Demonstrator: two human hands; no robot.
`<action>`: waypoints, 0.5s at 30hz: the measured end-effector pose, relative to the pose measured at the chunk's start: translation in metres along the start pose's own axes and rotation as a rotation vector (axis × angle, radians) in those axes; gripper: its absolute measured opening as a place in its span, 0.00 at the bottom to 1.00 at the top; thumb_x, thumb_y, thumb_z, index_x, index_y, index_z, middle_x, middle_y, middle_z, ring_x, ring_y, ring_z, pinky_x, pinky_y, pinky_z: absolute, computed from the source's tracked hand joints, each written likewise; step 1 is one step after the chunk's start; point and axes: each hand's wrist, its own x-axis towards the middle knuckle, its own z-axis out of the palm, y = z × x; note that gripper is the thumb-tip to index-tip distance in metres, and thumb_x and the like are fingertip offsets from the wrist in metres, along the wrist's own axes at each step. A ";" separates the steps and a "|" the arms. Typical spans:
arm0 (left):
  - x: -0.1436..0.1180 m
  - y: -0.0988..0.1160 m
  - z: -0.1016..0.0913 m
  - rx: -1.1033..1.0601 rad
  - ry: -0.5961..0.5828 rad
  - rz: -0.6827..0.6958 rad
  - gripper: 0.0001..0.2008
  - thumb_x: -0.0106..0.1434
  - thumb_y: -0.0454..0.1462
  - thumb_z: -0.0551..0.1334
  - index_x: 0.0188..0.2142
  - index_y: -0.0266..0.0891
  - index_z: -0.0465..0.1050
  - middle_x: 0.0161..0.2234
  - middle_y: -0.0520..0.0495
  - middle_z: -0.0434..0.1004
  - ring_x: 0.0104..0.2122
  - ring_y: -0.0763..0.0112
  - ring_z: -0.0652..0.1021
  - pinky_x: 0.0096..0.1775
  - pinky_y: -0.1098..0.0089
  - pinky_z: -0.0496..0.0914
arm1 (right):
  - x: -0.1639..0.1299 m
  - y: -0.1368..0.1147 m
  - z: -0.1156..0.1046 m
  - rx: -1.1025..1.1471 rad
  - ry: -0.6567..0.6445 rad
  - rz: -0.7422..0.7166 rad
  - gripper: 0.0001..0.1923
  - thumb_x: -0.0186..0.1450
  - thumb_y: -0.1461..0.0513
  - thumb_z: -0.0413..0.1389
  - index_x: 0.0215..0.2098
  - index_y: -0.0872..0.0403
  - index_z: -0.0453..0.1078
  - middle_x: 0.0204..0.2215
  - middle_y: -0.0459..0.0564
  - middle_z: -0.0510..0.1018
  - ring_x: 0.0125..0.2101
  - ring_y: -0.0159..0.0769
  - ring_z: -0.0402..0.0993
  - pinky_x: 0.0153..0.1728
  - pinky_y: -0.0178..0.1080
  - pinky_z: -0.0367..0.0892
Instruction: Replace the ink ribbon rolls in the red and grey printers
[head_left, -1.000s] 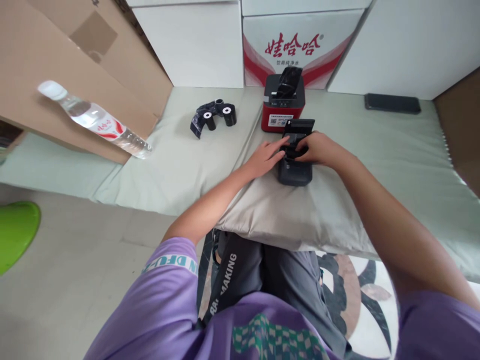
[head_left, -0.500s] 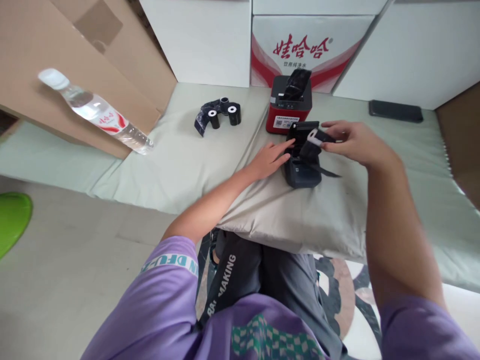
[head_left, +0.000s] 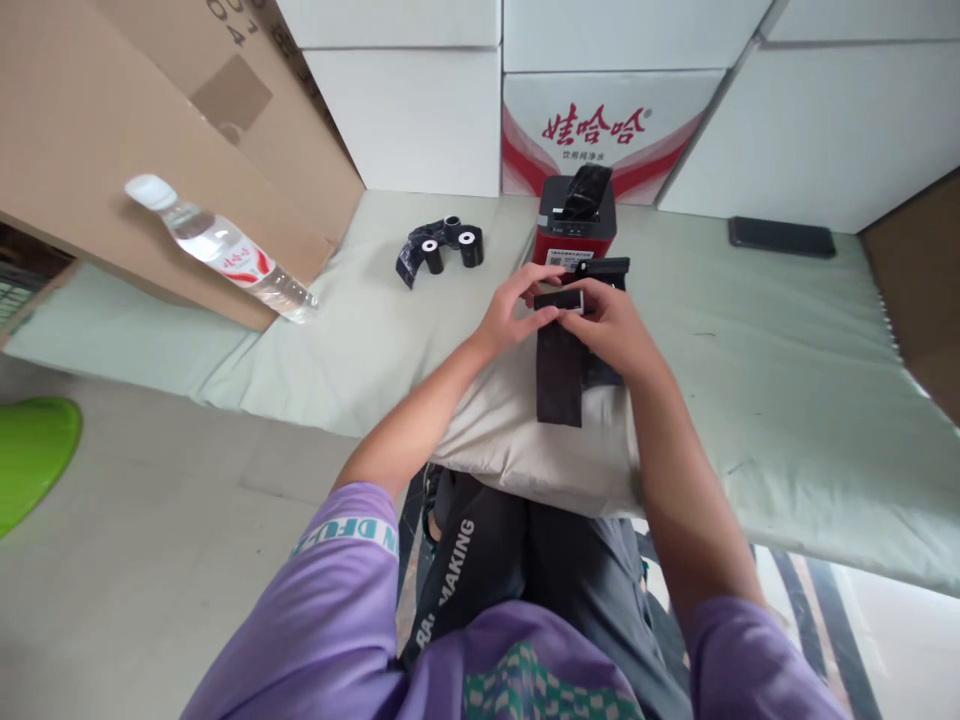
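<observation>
Between both hands is a roll of black paper [head_left: 559, 301], its end pale, with a loose strip hanging down toward the seat edge. My left hand [head_left: 511, 312] has its fingers closed about the roll's left end. On the right end, my right hand [head_left: 609, 326] pinches it with thumb and fingers. Behind and below my right hand stands a small black printer [head_left: 606, 372], its lid [head_left: 607, 267] raised; much of it is hidden by the hand and strip. Just beyond is a red and black printer [head_left: 574, 238] with a black strip curling from its top.
Several small black rolls [head_left: 469, 247] and a loose strip stand to the left. A water bottle [head_left: 225, 250] leans by a cardboard box [head_left: 300, 180]. White cartons [head_left: 420, 120] line the back. A black phone-like object [head_left: 781, 237] lies at right on the pale cloth [head_left: 750, 380].
My right hand has carried the roll left, out from over the open black printer. My left hand has left the printer and taken hold of the roll. The strip now hangs straight down.
</observation>
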 end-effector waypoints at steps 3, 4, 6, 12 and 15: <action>0.004 0.002 -0.008 0.053 -0.095 0.006 0.27 0.69 0.59 0.64 0.56 0.44 0.79 0.51 0.40 0.83 0.49 0.59 0.81 0.43 0.62 0.73 | 0.001 0.012 0.016 0.094 0.096 -0.050 0.17 0.62 0.55 0.66 0.46 0.50 0.71 0.38 0.47 0.82 0.39 0.36 0.80 0.33 0.35 0.72; 0.004 0.001 -0.009 0.059 -0.117 -0.014 0.27 0.70 0.59 0.64 0.56 0.43 0.79 0.52 0.40 0.83 0.49 0.59 0.82 0.42 0.62 0.73 | 0.000 0.015 0.018 0.134 0.127 -0.056 0.20 0.62 0.54 0.67 0.49 0.49 0.69 0.40 0.48 0.82 0.40 0.38 0.81 0.34 0.36 0.73; 0.004 -0.005 -0.010 0.071 -0.145 -0.068 0.30 0.69 0.59 0.64 0.59 0.42 0.78 0.55 0.40 0.84 0.48 0.60 0.83 0.42 0.63 0.73 | -0.001 0.022 0.022 0.184 0.151 -0.064 0.23 0.64 0.52 0.66 0.52 0.47 0.66 0.42 0.49 0.82 0.44 0.40 0.82 0.37 0.38 0.77; 0.001 -0.021 -0.009 0.070 -0.149 -0.154 0.35 0.69 0.63 0.62 0.60 0.39 0.75 0.58 0.37 0.82 0.51 0.57 0.82 0.48 0.61 0.73 | -0.004 0.032 0.032 0.149 0.195 -0.090 0.23 0.69 0.50 0.62 0.56 0.46 0.61 0.41 0.50 0.83 0.42 0.44 0.83 0.41 0.46 0.80; 0.001 -0.025 -0.009 -0.006 -0.154 -0.193 0.37 0.66 0.65 0.63 0.59 0.38 0.76 0.55 0.37 0.83 0.51 0.55 0.82 0.50 0.59 0.73 | -0.006 0.031 0.036 0.139 0.205 -0.107 0.23 0.69 0.51 0.61 0.57 0.47 0.60 0.38 0.49 0.83 0.36 0.41 0.82 0.40 0.47 0.79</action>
